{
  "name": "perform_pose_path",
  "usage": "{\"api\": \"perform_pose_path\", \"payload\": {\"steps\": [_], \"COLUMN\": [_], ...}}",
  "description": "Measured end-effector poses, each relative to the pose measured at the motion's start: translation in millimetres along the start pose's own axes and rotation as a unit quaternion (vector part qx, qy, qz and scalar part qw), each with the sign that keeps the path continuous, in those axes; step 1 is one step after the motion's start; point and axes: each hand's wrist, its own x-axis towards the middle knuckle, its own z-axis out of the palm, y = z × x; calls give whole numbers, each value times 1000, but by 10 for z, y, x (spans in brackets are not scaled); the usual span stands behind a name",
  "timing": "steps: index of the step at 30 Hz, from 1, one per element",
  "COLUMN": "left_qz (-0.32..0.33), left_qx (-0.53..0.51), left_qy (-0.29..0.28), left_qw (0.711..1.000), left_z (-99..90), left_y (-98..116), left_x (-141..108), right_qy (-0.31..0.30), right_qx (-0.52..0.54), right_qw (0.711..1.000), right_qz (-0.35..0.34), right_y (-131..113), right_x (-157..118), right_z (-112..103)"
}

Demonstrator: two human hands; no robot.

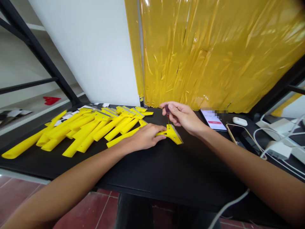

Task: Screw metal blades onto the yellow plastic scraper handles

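My left hand (145, 137) lies over the handle of a yellow plastic scraper (172, 134) and pins it to the black table (166, 168). The scraper's wide head, edged in metal, points away to the right of my hand. My right hand (183, 117) pinches a small screwdriver (167, 113) with a dark red handle. Its thin shaft points down, and the tip is at or very near the scraper head. Whether it sits in a screw is hidden at this size.
Several more yellow scrapers (88, 128) lie overlapping on the table to the left. A smartphone (213, 120), a white mouse (239, 121), white power adapters (278, 150) and cables sit to the right. A crumpled yellow plastic sheet (214, 54) hangs behind the table.
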Motion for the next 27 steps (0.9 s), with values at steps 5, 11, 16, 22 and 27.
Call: {"api": "perform_pose_path", "payload": {"steps": [5,11,16,22,27], "left_qz": [-23,-32,-42,-43,-32], "left_qx": [31,23,22,-10,-32], "left_qy": [4,10,18,26,25], "left_qw": [999,999,999,999,999], "left_z": [21,45,68,67,66], "left_y": [31,8,-11,-31,-33], "left_x": [-6,0,0,-6,-8], "right_qy": [80,75,79,51,51], "right_qx": [37,2,6,-68,-11], "right_qw": [996,997,995,995,998], "right_qz": [-23,-18,-64,-48,-26], "right_y": [64,81,121,37,23], "right_x": [-41,0,54,59,58], "right_z": [2,-55,-83,-150,-111]}}
